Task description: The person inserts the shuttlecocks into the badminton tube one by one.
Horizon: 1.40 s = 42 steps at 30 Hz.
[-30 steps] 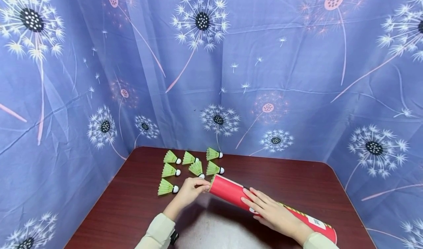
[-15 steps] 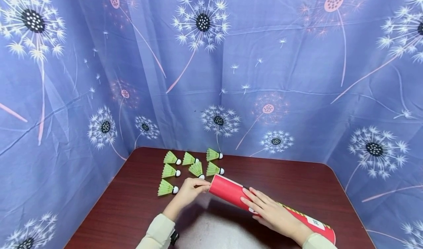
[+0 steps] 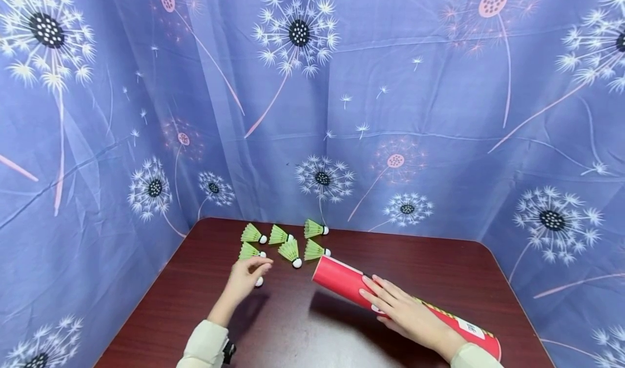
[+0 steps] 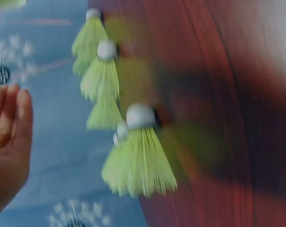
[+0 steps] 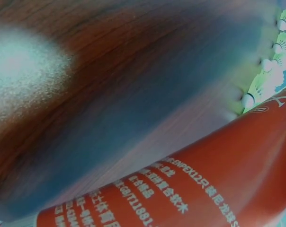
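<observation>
My right hand (image 3: 405, 316) grips a long red shuttlecock tube (image 3: 337, 278) from above, its fingers laid across the side. The tube lies slantwise, its left end raised over a shadow; printed text shows on the tube (image 5: 195, 184) in the right wrist view. My left hand (image 3: 243, 281), fingers slightly bent and holding nothing, is over the front left shuttlecock and partly hides it; only its white cork (image 3: 259, 282) shows clearly. Several yellow-green shuttlecocks lie behind, such as one in the middle (image 3: 291, 253). In the left wrist view, the left hand (image 4: 10, 137) is apart from the nearest shuttlecock (image 4: 142, 156).
A dark red-brown wooden table (image 3: 439, 265) bears everything. Blue curtains (image 3: 273, 183) with a dandelion print stand along its back and sides. The back row includes a shuttlecock (image 3: 316, 228) close to the table's rear edge.
My left hand has left the tube's open end and moved left to the front left shuttlecock. The shuttlecock end seen at the tube's mouth has gone inside. The right hand stays on the tube.
</observation>
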Each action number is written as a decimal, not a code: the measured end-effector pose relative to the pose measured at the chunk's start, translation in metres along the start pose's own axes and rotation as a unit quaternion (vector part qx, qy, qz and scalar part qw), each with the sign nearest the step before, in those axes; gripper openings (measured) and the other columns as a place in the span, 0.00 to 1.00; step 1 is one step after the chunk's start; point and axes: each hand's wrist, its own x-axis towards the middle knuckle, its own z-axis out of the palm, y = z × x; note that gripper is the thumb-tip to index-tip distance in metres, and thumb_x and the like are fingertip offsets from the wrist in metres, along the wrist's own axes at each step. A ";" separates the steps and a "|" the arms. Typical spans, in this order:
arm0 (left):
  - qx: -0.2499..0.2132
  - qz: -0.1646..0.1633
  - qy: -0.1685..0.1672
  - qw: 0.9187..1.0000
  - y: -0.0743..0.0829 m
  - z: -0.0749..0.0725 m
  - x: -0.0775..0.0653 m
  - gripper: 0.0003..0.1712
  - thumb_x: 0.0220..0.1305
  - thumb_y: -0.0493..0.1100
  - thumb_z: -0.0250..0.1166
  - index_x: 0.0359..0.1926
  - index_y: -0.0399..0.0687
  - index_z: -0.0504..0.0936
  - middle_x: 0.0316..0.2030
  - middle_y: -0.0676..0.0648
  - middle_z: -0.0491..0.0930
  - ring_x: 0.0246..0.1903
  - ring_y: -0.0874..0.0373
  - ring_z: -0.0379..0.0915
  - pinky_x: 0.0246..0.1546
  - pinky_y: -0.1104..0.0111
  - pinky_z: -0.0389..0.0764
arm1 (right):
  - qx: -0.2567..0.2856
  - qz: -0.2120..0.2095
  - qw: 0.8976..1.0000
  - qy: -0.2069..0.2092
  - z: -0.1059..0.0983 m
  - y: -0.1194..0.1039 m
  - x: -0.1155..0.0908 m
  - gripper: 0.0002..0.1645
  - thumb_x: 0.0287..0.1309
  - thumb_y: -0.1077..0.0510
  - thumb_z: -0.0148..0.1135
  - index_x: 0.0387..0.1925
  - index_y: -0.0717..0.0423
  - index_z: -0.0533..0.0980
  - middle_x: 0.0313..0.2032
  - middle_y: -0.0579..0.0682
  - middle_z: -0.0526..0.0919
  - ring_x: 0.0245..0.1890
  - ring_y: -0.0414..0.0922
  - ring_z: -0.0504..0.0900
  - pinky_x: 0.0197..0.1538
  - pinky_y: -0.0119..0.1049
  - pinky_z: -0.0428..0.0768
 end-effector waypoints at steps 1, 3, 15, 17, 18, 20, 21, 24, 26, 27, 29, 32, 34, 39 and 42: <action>0.018 -0.004 0.017 1.000 -0.004 -0.007 0.000 0.05 0.56 0.31 0.68 0.35 0.36 0.86 0.30 0.44 0.85 0.27 0.62 0.78 0.28 0.73 0.77 | -0.001 0.000 1.000 0.000 0.000 0.000 0.000 0.33 0.71 0.40 0.39 0.69 0.52 0.63 0.70 0.55 0.62 0.66 0.56 0.64 0.70 0.27 0.47; 0.053 -0.015 0.050 0.997 -0.011 -0.022 -0.001 0.06 0.54 0.29 0.69 0.35 0.37 0.86 0.30 0.44 0.86 0.28 0.65 0.78 0.29 0.74 0.77 | 0.000 -0.001 1.000 0.002 -0.001 0.000 0.001 0.33 0.71 0.40 0.39 0.69 0.52 0.63 0.70 0.55 0.62 0.66 0.56 0.65 0.70 0.27 0.47; 0.147 -0.124 0.054 0.980 -0.035 -0.066 -0.018 0.07 0.53 0.31 0.71 0.35 0.36 0.85 0.28 0.41 0.85 0.24 0.61 0.78 0.27 0.70 0.76 | 0.008 0.004 1.000 0.003 -0.003 0.001 -0.002 0.33 0.72 0.41 0.38 0.69 0.54 0.64 0.69 0.55 0.62 0.64 0.57 0.66 0.70 0.26 0.47; 0.145 -0.143 0.044 0.978 -0.037 -0.066 -0.019 0.07 0.53 0.32 0.71 0.36 0.36 0.85 0.28 0.41 0.85 0.25 0.61 0.78 0.27 0.70 0.76 | 0.007 0.003 1.000 0.001 -0.003 0.000 -0.002 0.33 0.71 0.41 0.38 0.69 0.54 0.63 0.70 0.55 0.62 0.65 0.57 0.66 0.70 0.26 0.47; 0.145 -0.151 0.041 0.977 -0.038 -0.066 -0.020 0.07 0.53 0.33 0.71 0.35 0.36 0.85 0.28 0.41 0.85 0.25 0.61 0.78 0.27 0.70 0.76 | 0.007 0.003 1.000 0.000 -0.003 0.000 -0.001 0.33 0.71 0.41 0.39 0.69 0.54 0.63 0.70 0.55 0.62 0.65 0.57 0.66 0.70 0.26 0.47; 0.144 -0.164 0.036 0.975 -0.041 -0.065 -0.021 0.07 0.53 0.33 0.71 0.35 0.35 0.85 0.27 0.42 0.85 0.24 0.61 0.78 0.27 0.71 0.75 | 0.004 0.004 1.000 -0.002 -0.003 0.000 -0.001 0.33 0.71 0.41 0.40 0.70 0.53 0.63 0.70 0.54 0.62 0.65 0.56 0.65 0.70 0.25 0.47; 0.144 -0.168 0.035 0.975 -0.042 -0.064 -0.021 0.07 0.53 0.34 0.71 0.35 0.35 0.85 0.27 0.42 0.85 0.24 0.62 0.78 0.27 0.71 0.75 | 0.002 0.006 1.000 -0.002 -0.003 0.000 -0.001 0.33 0.71 0.41 0.41 0.70 0.53 0.63 0.70 0.54 0.62 0.66 0.56 0.65 0.69 0.25 0.48; 0.140 -0.175 0.033 0.974 -0.046 -0.062 -0.022 0.07 0.54 0.33 0.71 0.35 0.34 0.85 0.25 0.43 0.85 0.23 0.64 0.77 0.26 0.72 0.74 | -0.004 0.011 1.000 -0.005 -0.002 0.000 -0.002 0.34 0.70 0.40 0.43 0.70 0.51 0.62 0.70 0.53 0.61 0.66 0.54 0.64 0.68 0.25 0.55; 0.135 -0.181 0.035 0.974 -0.049 -0.060 -0.022 0.06 0.54 0.33 0.70 0.34 0.34 0.85 0.24 0.44 0.84 0.22 0.65 0.76 0.25 0.72 0.73 | -0.007 0.014 1.000 -0.008 -0.002 0.000 -0.003 0.35 0.69 0.39 0.44 0.70 0.51 0.62 0.70 0.52 0.61 0.67 0.53 0.63 0.65 0.26 0.62; 0.132 -0.186 0.036 0.973 -0.049 -0.059 -0.023 0.05 0.54 0.32 0.70 0.33 0.34 0.85 0.23 0.44 0.84 0.21 0.65 0.76 0.25 0.73 0.73 | -0.008 0.014 1.000 -0.010 -0.001 0.000 -0.003 0.35 0.69 0.39 0.44 0.70 0.50 0.62 0.70 0.52 0.61 0.67 0.53 0.63 0.63 0.27 0.65; 0.124 -0.193 0.038 0.973 -0.051 -0.056 -0.023 0.04 0.54 0.31 0.70 0.33 0.34 0.85 0.22 0.44 0.84 0.21 0.65 0.76 0.23 0.74 0.73 | -0.008 0.015 1.000 -0.011 -0.001 0.000 -0.004 0.35 0.69 0.39 0.44 0.71 0.50 0.61 0.71 0.52 0.61 0.67 0.53 0.62 0.61 0.27 0.68; 0.112 -0.200 0.041 0.973 -0.053 -0.053 -0.024 0.04 0.54 0.31 0.69 0.33 0.33 0.85 0.23 0.42 0.84 0.21 0.63 0.77 0.23 0.75 0.74 | 0.000 0.012 1.000 -0.007 0.000 0.000 -0.004 0.34 0.70 0.40 0.42 0.70 0.51 0.62 0.70 0.53 0.61 0.67 0.53 0.63 0.66 0.26 0.60; 0.104 -0.204 0.043 0.972 -0.054 -0.051 -0.024 0.04 0.55 0.30 0.69 0.33 0.33 0.84 0.23 0.41 0.84 0.21 0.61 0.79 0.22 0.75 0.74 | 0.005 0.010 1.000 -0.004 0.001 0.000 -0.004 0.34 0.70 0.40 0.41 0.70 0.51 0.62 0.70 0.53 0.61 0.67 0.54 0.63 0.68 0.24 0.53; 0.080 -0.211 0.049 0.973 -0.054 -0.046 -0.027 0.03 0.55 0.29 0.68 0.32 0.30 0.84 0.23 0.40 0.83 0.22 0.52 0.81 0.22 0.76 0.76 | 0.008 0.007 1.000 -0.001 0.002 -0.001 -0.004 0.33 0.71 0.41 0.42 0.70 0.52 0.62 0.70 0.54 0.62 0.66 0.55 0.64 0.70 0.25 0.47; 0.071 -0.207 0.053 0.974 -0.055 -0.044 -0.028 0.03 0.55 0.28 0.67 0.31 0.29 0.83 0.23 0.39 0.83 0.22 0.48 0.82 0.22 0.76 0.76 | 0.005 0.009 1.000 -0.001 0.002 -0.002 -0.004 0.34 0.70 0.40 0.43 0.70 0.52 0.62 0.70 0.54 0.62 0.66 0.55 0.65 0.69 0.24 0.47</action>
